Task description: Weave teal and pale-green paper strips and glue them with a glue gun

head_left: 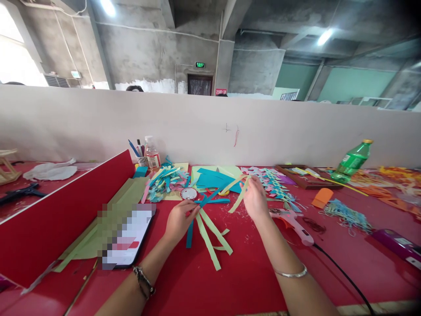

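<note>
My left hand is closed in a pinch on crossed blue paper strips above the red tabletop. Below its fingertips, several pale yellow-green strips fan out toward me. To the right, my right hand is raised, its fingers closed on a pale yellow paper strip that bends over and hangs down. Just beyond both hands lie blue paper sheets and a small round white-and-red item. Right of my right wrist rests a pink hot glue gun with a black cord.
A phone lies beside my left forearm, next to a red upright board. Behind are a pile of paper scraps, woven paper strips, a clear bottle and a tilted green bottle. A white partition closes off the back.
</note>
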A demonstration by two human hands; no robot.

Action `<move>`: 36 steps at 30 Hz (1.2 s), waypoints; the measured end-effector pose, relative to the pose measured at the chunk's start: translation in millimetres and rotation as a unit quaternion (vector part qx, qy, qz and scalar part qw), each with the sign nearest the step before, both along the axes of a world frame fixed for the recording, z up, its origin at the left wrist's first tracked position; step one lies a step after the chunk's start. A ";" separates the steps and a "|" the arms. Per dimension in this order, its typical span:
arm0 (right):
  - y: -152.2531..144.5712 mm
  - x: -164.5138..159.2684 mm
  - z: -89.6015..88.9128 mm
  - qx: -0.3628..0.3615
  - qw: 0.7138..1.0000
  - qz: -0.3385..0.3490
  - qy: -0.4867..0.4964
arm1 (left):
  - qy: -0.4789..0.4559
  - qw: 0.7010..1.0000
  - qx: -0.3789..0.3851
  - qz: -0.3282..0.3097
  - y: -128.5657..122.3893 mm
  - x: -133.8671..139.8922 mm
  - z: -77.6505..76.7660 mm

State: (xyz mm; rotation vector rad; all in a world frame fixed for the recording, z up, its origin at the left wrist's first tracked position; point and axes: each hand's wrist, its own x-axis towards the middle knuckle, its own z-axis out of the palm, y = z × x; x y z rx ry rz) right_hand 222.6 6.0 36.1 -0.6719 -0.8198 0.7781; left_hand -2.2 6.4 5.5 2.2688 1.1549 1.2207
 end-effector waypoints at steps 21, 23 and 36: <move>1.5 -3.7 -10.4 -0.020 0.992 0.000 -0.128 | 0.015 1.000 0.006 -0.020 -2.0 -0.7 1.8; -1.7 -5.8 -8.2 -0.013 0.989 0.008 -0.148 | 0.015 1.000 0.005 -0.021 -2.2 -0.5 2.2; -14.7 -21.2 1.0 -0.008 0.966 0.019 -0.256 | -0.010 1.000 0.008 -0.021 -3.1 0.5 3.6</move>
